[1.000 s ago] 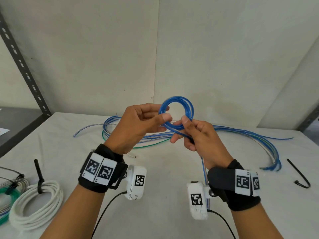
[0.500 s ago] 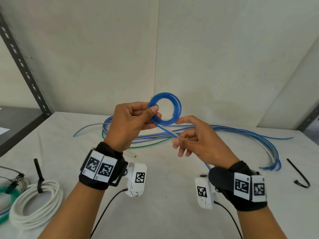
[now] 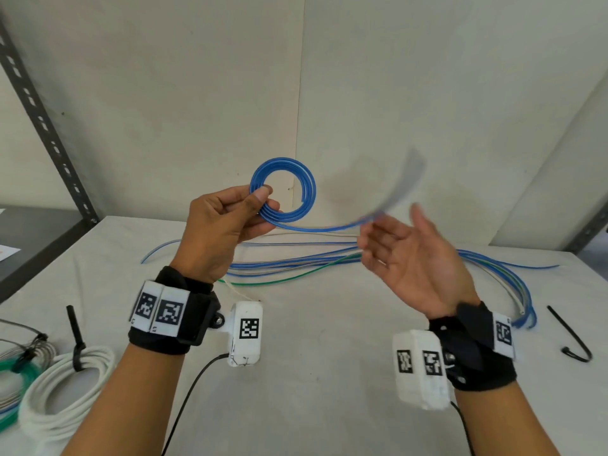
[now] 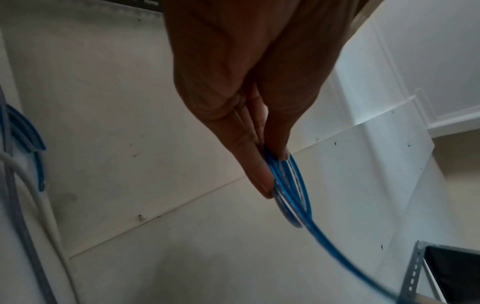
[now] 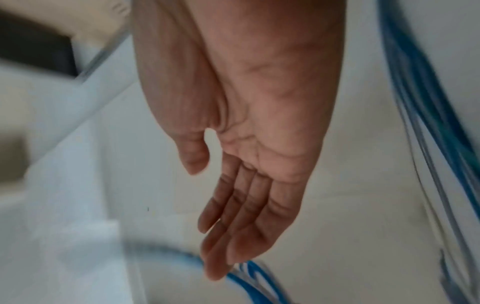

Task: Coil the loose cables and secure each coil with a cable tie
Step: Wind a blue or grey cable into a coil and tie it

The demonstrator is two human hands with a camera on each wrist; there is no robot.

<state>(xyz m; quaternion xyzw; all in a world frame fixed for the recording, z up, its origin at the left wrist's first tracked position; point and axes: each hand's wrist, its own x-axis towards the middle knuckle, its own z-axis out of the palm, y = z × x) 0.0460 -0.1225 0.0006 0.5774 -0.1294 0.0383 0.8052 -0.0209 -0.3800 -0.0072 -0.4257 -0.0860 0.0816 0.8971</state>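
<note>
A small blue cable coil (image 3: pixel 310 192) is held up in the air over the table, pinched at its lower left between the thumb and fingers of my left hand (image 3: pixel 265 200). The left wrist view shows that left hand (image 4: pixel 272 164) pinching the coil's strands (image 4: pixel 293 191) edge-on. The blue tail (image 3: pixel 329 228) runs right from the coil and its end is a blur in the air. My right hand (image 3: pixel 388 228) is palm up with straight fingers and holds nothing. In the right wrist view the fingertips (image 5: pixel 221 267) are next to the blue cable (image 5: pixel 249 273).
Loose blue, white and green cables (image 3: pixel 296 264) lie across the back of the white table and bend round at the right (image 3: pixel 523 311). A black cable tie (image 3: pixel 569 337) lies at far right. A tied white coil (image 3: pixel 65 390) and a green coil (image 3: pixel 10 373) sit at front left.
My right hand has let go of the blue cable, opened and swung right with the palm up. My left hand has carried the coil slightly left. The tail now whips loose.
</note>
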